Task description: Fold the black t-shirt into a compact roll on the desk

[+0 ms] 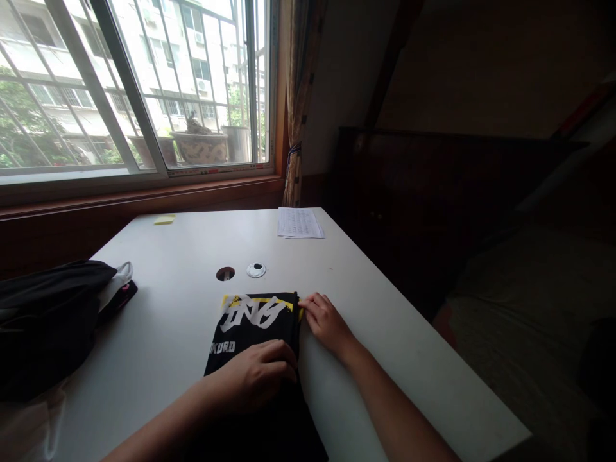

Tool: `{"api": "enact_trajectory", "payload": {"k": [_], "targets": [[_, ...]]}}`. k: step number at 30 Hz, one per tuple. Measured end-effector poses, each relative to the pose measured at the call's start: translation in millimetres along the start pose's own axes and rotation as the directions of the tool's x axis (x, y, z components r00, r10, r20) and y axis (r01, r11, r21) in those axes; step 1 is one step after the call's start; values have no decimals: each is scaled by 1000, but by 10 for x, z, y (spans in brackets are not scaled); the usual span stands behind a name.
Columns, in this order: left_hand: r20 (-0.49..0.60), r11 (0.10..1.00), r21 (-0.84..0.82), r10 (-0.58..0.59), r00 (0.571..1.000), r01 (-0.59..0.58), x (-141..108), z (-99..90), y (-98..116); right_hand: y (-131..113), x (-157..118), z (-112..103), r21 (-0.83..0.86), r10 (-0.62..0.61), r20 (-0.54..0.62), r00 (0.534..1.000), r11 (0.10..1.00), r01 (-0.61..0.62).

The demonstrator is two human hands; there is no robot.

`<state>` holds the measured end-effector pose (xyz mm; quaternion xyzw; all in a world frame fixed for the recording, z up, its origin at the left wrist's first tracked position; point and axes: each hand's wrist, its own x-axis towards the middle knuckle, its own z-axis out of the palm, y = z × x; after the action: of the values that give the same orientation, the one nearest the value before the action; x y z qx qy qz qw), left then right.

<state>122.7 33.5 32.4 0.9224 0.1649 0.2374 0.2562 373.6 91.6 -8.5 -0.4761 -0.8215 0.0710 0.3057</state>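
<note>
A black garment with white lettering and yellow print lies folded on the white table, its lower part reaching the bottom of the view. My right hand pinches the garment's upper right corner, where a bit of yellow shows. Across the middle of the garment rests my left hand, with its fingers curled together at the right edge of the cloth. Whatever is between the left fingers is hidden from view.
Dark clothes with a white piece are heaped at the table's left. Papers and a yellow note lie at the far edge. A round hole and a round cover sit beyond the garment.
</note>
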Motion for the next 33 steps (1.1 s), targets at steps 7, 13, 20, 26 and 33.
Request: {"api": "enact_trajectory", "payload": {"k": [7, 13, 20, 26, 33], "targets": [[73, 995, 83, 52, 996, -58, 40, 64, 30, -47, -2, -16, 26, -2, 0, 1000, 1000, 2], [183, 976, 180, 88, 979, -122, 98, 46, 254, 13, 3, -1, -18, 132, -68, 989, 991, -134], [260, 970, 150, 147, 955, -190, 77, 103, 401, 13, 13, 6, 29, 177, -77, 981, 984, -175], [305, 963, -208, 232, 924, -173, 67, 192, 412, -71, 29, 38, 68, 242, 1, 970, 968, -242], [61, 872, -490, 32, 998, 2, 113, -310, 333, -116, 17, 82, 235, 384, 3, 923, 897, -374]]}}
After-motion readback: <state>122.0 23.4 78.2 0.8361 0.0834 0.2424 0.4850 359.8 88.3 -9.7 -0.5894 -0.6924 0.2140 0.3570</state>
